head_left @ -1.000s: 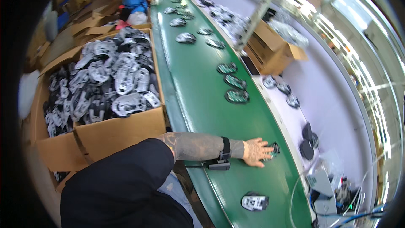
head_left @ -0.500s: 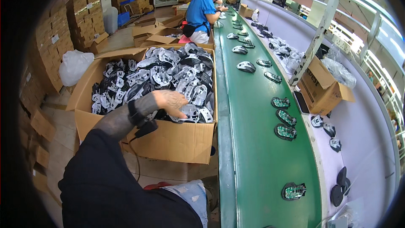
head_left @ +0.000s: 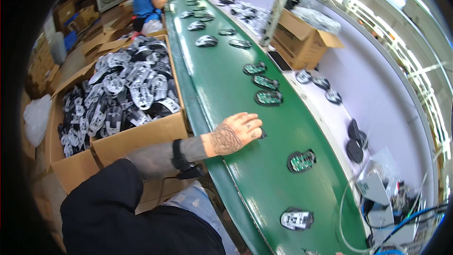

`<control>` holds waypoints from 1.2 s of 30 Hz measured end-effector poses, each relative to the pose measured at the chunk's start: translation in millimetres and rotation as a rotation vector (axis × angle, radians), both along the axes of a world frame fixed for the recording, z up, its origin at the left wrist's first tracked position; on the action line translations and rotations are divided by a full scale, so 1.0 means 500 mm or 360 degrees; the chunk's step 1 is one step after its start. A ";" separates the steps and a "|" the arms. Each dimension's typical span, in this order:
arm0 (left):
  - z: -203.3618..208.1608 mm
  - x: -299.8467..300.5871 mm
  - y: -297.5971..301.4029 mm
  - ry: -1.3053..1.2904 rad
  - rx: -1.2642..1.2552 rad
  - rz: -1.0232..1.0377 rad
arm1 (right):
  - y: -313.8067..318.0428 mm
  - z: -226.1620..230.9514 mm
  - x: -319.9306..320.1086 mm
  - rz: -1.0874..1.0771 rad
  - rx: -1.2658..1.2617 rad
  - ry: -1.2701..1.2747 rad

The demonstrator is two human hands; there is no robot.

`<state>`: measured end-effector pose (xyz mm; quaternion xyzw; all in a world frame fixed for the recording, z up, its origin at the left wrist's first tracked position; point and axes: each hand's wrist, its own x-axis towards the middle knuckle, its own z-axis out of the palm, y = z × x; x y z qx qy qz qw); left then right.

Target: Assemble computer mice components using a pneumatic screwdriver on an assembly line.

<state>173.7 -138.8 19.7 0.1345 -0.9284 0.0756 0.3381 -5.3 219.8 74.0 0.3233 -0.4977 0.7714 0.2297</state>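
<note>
My left hand [head_left: 236,133] is over the green conveyor belt [head_left: 212,73], its fingers curled down round a computer mouse shell [head_left: 263,134]. Only a dark edge of that shell shows past the fingertips; the hand hides the rest. To the right of the hand, a mouse base with a green circuit board [head_left: 302,160] lies on the belt. Nearer me sits a grey-and-black mouse piece [head_left: 297,219]. Farther up, several mouse bases with boards [head_left: 265,82] lie in a row. My right hand is not in view.
Left of the belt stands an open cardboard box [head_left: 141,134] heaped with mouse shells [head_left: 141,82]. Along the right ledge are a carton [head_left: 302,40], a dark flat device [head_left: 279,61], loose mouse parts [head_left: 322,83] and cables [head_left: 410,219]. A person in blue [head_left: 147,0] works farther up.
My left hand has moved right, from the heap of shells in the box to above the belt, with a mouse shell in it. The view has swung to the right.
</note>
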 end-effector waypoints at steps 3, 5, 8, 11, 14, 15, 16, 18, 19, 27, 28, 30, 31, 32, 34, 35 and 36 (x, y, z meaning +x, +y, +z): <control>-0.073 -0.036 0.046 -0.0173 0.0171 -0.0006 | -0.017 0.008 -0.009 -0.0141 -0.0064 -0.0014; -0.077 -0.022 0.057 -0.0329 0.0531 -0.0215 | -0.006 0.003 -0.017 -0.0142 -0.0084 -0.0008; -0.046 -0.040 0.052 -0.0196 0.0494 -0.0157 | -0.008 0.011 -0.004 -0.0279 -0.0116 -0.0108; -0.080 -0.079 0.009 -0.0458 0.0578 -0.0196 | -0.007 0.006 -0.007 -0.0083 -0.0106 -0.0032; -0.042 -0.172 0.026 -0.0270 0.0700 -0.0408 | 0.004 0.008 -0.012 0.0130 -0.0035 0.0012; -0.026 -0.211 0.038 -0.0225 0.0676 -0.0426 | 0.008 0.005 -0.015 0.0031 0.0029 -0.0021; -0.012 -0.242 0.048 -0.0181 0.0652 -0.0421 | 0.007 -0.006 -0.017 -0.0046 0.0089 -0.0062; -0.011 -0.323 0.074 -0.0172 0.0730 -0.0407 | 0.009 -0.019 -0.022 -0.0064 0.0030 -0.0211; -0.010 -0.353 0.089 -0.0277 0.0793 -0.0400 | 0.010 -0.019 -0.024 -0.0098 0.0060 -0.0208; -0.146 -0.445 0.124 -0.0155 0.0592 -0.0378 | 0.013 -0.021 -0.032 -0.0107 0.0043 -0.0187; -0.143 -0.445 0.125 -0.0161 0.0600 -0.0386 | 0.007 -0.019 -0.030 -0.0116 0.0051 -0.0193; -0.126 -0.431 0.119 -0.0068 0.0554 -0.0348 | -0.010 -0.009 -0.025 -0.0105 0.0001 -0.0157; -0.125 -0.424 0.119 -0.0065 0.0556 -0.0310 | -0.012 -0.007 -0.024 -0.0067 0.0004 -0.0161; -0.124 -0.422 0.118 -0.0077 0.0587 -0.0348 | -0.013 -0.007 -0.028 -0.0072 0.0067 -0.0111; -0.089 -0.417 0.109 -0.0227 0.0606 -0.0483 | -0.006 -0.017 -0.043 -0.0080 0.0032 -0.0190; -0.106 -0.423 0.095 -0.0242 0.0552 -0.0641 | -0.020 -0.013 -0.041 0.0014 -0.0465 -0.0613; -0.090 -0.410 0.083 -0.0455 0.0780 -0.0775 | -0.018 -0.002 -0.024 0.0213 -0.0145 -0.0200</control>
